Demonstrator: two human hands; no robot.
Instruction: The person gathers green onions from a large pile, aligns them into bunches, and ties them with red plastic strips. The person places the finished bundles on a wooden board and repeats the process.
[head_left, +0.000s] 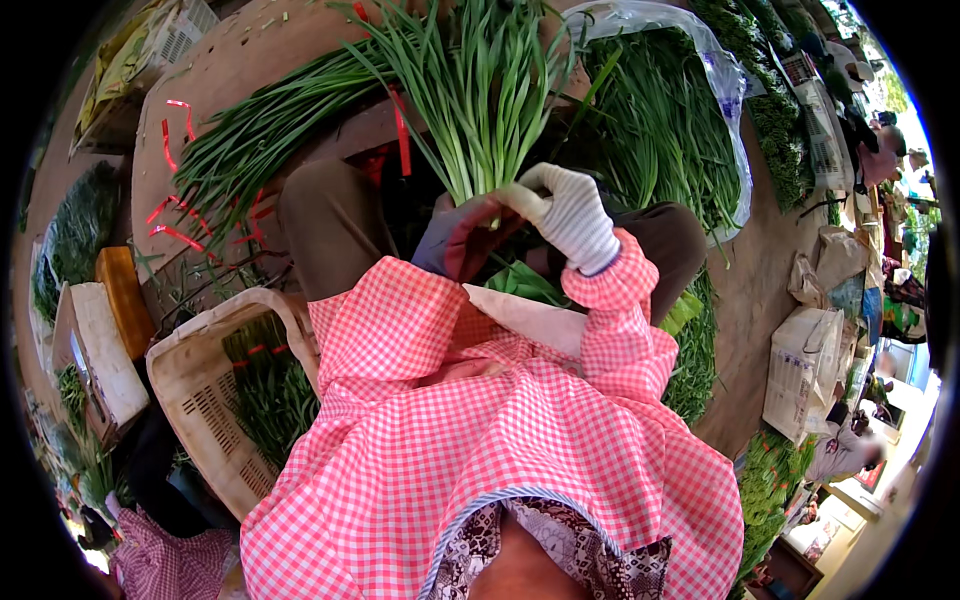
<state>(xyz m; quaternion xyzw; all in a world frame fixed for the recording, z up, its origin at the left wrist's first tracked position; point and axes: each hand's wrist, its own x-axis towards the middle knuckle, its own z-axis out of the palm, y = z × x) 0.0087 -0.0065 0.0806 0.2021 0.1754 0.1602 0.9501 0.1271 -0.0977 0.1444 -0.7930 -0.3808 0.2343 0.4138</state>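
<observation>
A bunch of long green leafy stalks, apparently garlic chives (484, 112), fans away from me with its pale stem ends towards my body. My left hand (469, 236), in a dark purple-red glove, is wrapped around those stem ends. In a white ribbed knit glove, my right hand (562, 214) bends its fingers at the same end, thumb and forefinger close together beside the left glove. What the right fingertips pinch is hidden. Below the hands lies a green leaf (525, 283). A red tie strip (401, 131) hangs left of the bunch.
Another chive pile (277, 127) lies on a brown board (217, 71) with red strips (180, 236). A clear plastic bag (739, 150) holds more chives at right. Beside my left leg stands a plastic crate (202, 405) with tied bunches. Other people and produce appear at both edges.
</observation>
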